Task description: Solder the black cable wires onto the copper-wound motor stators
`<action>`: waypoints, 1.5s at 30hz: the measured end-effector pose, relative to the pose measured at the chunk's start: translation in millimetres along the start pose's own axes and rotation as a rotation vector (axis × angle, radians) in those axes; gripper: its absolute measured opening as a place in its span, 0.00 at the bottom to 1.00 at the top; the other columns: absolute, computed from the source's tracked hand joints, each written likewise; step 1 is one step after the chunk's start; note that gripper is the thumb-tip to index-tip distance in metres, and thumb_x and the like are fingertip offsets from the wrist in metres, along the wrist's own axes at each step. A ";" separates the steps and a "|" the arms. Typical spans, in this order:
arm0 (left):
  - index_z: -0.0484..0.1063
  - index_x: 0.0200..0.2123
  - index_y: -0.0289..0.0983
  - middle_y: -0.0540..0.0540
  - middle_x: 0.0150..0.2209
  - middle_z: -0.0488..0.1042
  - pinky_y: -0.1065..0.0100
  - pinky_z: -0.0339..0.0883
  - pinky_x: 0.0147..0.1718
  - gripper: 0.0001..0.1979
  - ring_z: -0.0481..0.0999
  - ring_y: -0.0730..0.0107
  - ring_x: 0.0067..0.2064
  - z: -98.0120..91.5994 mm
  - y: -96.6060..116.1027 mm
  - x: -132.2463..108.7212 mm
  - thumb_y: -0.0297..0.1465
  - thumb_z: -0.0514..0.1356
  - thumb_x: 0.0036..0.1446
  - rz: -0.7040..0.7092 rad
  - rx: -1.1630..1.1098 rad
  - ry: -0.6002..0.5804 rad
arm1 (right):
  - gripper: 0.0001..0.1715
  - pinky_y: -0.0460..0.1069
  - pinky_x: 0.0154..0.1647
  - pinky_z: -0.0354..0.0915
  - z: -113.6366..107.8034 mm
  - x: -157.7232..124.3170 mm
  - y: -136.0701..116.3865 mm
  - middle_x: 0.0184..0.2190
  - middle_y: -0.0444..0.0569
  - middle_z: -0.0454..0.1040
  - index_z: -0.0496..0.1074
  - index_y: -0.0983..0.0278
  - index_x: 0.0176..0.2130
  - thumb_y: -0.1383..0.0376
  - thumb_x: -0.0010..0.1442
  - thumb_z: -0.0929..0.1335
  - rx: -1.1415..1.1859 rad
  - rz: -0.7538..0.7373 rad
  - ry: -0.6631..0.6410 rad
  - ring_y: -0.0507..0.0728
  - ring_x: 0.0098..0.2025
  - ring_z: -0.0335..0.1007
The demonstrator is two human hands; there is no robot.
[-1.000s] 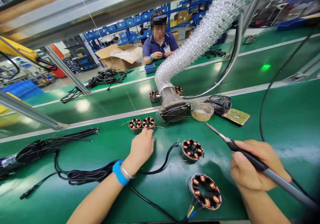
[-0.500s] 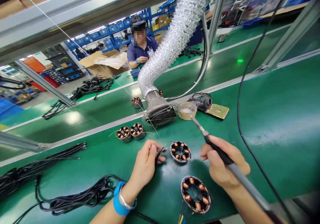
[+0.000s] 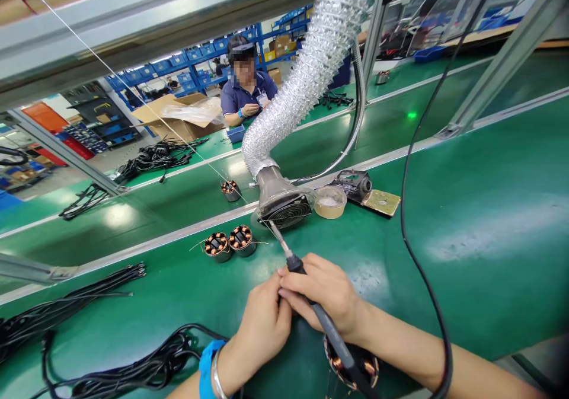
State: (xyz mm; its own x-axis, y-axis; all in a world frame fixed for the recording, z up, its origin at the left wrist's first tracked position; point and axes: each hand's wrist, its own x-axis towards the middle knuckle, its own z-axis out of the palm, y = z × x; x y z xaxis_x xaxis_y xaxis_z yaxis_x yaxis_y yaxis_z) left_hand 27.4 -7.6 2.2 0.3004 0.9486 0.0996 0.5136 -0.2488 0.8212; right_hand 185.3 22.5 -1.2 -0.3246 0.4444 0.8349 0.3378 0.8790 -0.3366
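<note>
My right hand (image 3: 331, 289) is closed around a soldering iron (image 3: 326, 322), its tip pointing up and left in front of the fume extractor's grille. Beside it, touching its fingers, my left hand (image 3: 267, 313) is closed in a pinch. It held the black cable's end half a second ago; that end is now hidden by the fingers. A thin wire strand (image 3: 213, 168) hangs down from the upper left towards the iron's tip. Partly under my right forearm and the iron lies a motor stator (image 3: 332, 357) with copper windings. The other near stator is hidden behind my right hand.
The fume extractor nozzle (image 3: 287, 206) hangs from a silver duct. Two stators (image 3: 217, 246) stand left of it; a solder pot (image 3: 331, 202) and a metal stand (image 3: 353, 185) are on its right. Black cables (image 3: 146, 354) lie at left. A co-worker (image 3: 249, 88) sits opposite.
My right hand has moved left with the soldering iron, from the round pot to my left hand. The iron's tip has gone to the extractor's front. My hands now cover the upper stator.
</note>
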 end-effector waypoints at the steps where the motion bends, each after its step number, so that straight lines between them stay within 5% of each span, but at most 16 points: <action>1: 0.72 0.40 0.36 0.42 0.39 0.78 0.66 0.67 0.39 0.10 0.76 0.63 0.38 -0.5 1.1 0.3 0.28 0.51 0.66 0.011 0.018 0.012 | 0.07 0.49 0.29 0.63 2.3 0.3 -0.7 0.23 0.46 0.68 0.71 0.64 0.38 0.74 0.62 0.65 -0.019 -0.015 -0.002 0.54 0.26 0.61; 4: 0.72 0.36 0.37 0.46 0.33 0.77 0.68 0.67 0.34 0.12 0.76 0.67 0.33 -2.5 3.9 1.2 0.31 0.50 0.67 -0.020 0.000 -0.008 | 0.09 0.50 0.29 0.63 2.1 -1.1 -0.2 0.25 0.48 0.69 0.70 0.64 0.41 0.75 0.63 0.64 -0.042 -0.013 -0.009 0.56 0.28 0.61; 9: 0.67 0.53 0.41 0.49 0.37 0.77 0.70 0.68 0.28 0.14 0.75 0.73 0.24 -5.9 1.8 1.6 0.32 0.49 0.68 -0.118 -0.023 -0.036 | 0.15 0.49 0.29 0.63 -13.6 -5.4 8.9 0.28 0.48 0.71 0.68 0.65 0.47 0.77 0.63 0.63 -0.085 0.133 0.004 0.54 0.28 0.63; 17: 0.66 0.50 0.41 0.52 0.33 0.78 0.71 0.62 0.22 0.12 0.70 0.76 0.19 -16.3 13.6 14.7 0.28 0.49 0.66 -0.214 -0.027 -0.185 | 0.09 0.42 0.32 0.70 -17.1 -15.6 4.1 0.32 0.42 0.76 0.68 0.59 0.41 0.73 0.63 0.66 0.143 0.491 0.022 0.49 0.29 0.74; 22: 0.63 0.56 0.43 0.51 0.36 0.78 0.69 0.65 0.28 0.17 0.72 0.73 0.22 -16.4 18.5 16.6 0.28 0.53 0.64 -0.126 0.071 -0.108 | 0.12 0.44 0.35 0.74 -13.6 -17.0 0.3 0.34 0.44 0.78 0.69 0.59 0.43 0.75 0.62 0.67 0.238 0.388 0.127 0.52 0.34 0.77; 29: 0.66 0.55 0.42 0.45 0.50 0.78 0.64 0.68 0.45 0.18 0.78 0.61 0.47 -13.3 13.6 14.6 0.26 0.53 0.63 0.083 0.191 -0.104 | 0.17 0.48 0.38 0.76 -14.8 -13.3 -1.4 0.34 0.46 0.79 0.68 0.60 0.43 0.80 0.59 0.66 0.323 0.223 0.179 0.54 0.36 0.79; 34: 0.67 0.54 0.38 0.44 0.39 0.80 0.66 0.67 0.34 0.16 0.78 0.62 0.35 -15.2 12.8 17.1 0.31 0.54 0.63 -0.065 0.205 -0.060 | 0.16 0.46 0.38 0.76 -12.2 -18.1 2.7 0.35 0.45 0.79 0.69 0.60 0.43 0.78 0.60 0.68 0.316 0.334 0.223 0.52 0.36 0.79; 38: 0.70 0.40 0.37 0.48 0.30 0.76 0.71 0.57 0.21 0.12 0.67 0.73 0.20 -15.8 9.8 21.2 0.39 0.55 0.62 -0.312 -0.149 -0.170 | 0.12 0.46 0.35 0.73 -13.3 -23.5 7.6 0.34 0.46 0.78 0.70 0.61 0.44 0.75 0.62 0.68 0.137 0.354 0.121 0.52 0.32 0.76; 41: 0.68 0.33 0.36 0.51 0.25 0.70 0.73 0.50 0.19 0.16 0.57 0.78 0.19 -14.4 3.8 22.5 0.45 0.55 0.61 -0.398 -0.377 -0.221 | 0.12 0.47 0.32 0.70 -17.0 -24.3 8.4 0.32 0.46 0.76 0.70 0.61 0.43 0.75 0.62 0.66 0.089 0.268 0.047 0.52 0.30 0.72; 45: 0.65 0.25 0.37 0.54 0.21 0.62 0.72 0.49 0.22 0.23 0.57 0.75 0.23 -8.4 -0.7 19.0 0.48 0.51 0.64 -0.353 -0.286 -0.178 | 0.14 0.49 0.30 0.65 -19.9 -27.7 9.4 0.29 0.45 0.74 0.69 0.61 0.46 0.76 0.63 0.63 0.126 0.160 -0.089 0.53 0.28 0.67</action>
State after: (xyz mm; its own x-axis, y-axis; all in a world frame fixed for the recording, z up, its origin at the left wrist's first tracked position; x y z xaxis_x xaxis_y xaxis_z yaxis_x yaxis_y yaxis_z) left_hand 26.1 12.3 8.3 0.2928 0.9110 -0.2903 0.3749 0.1699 0.9114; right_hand 215.0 15.0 -18.8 -0.3545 0.5887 0.7265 0.2803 0.8081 -0.5180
